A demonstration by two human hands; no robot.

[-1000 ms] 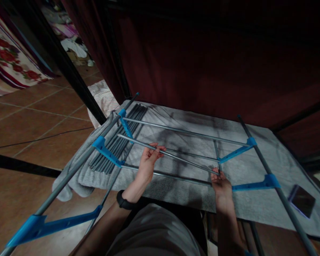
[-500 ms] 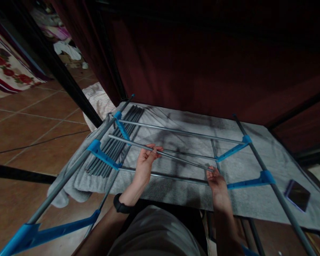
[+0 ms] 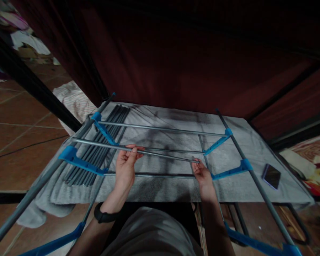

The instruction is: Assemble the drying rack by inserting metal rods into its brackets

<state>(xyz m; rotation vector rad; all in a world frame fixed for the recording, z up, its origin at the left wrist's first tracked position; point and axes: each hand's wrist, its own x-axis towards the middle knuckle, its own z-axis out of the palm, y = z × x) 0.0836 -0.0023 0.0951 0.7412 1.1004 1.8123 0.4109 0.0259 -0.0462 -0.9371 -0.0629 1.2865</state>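
A loose grey metal rod (image 3: 160,155) lies across both my hands, above a rack frame of grey tubes and blue plastic brackets. My left hand (image 3: 126,165) pinches it left of its middle, thumb on top. At its right end, the fingertips of my right hand (image 3: 201,171) are closed on it. The rod's left end is over the left side tube, near a blue bracket (image 3: 81,161). Fixed crossbars (image 3: 162,129) join the two sides of the frame. On the right side, another blue bracket (image 3: 232,169) sits just beyond my right hand.
Several more rods (image 3: 98,145) lie in a row on the grey towel (image 3: 160,193) at the left, under the frame. A phone (image 3: 272,176) rests on the cloth at the right. A dark red panel (image 3: 176,71) stands behind. Striped cloth (image 3: 74,101) is at the left.
My view has turned to the right, so the scene sits further left. Both hands still hold the rod, whose left end is now nearer the left side tube.
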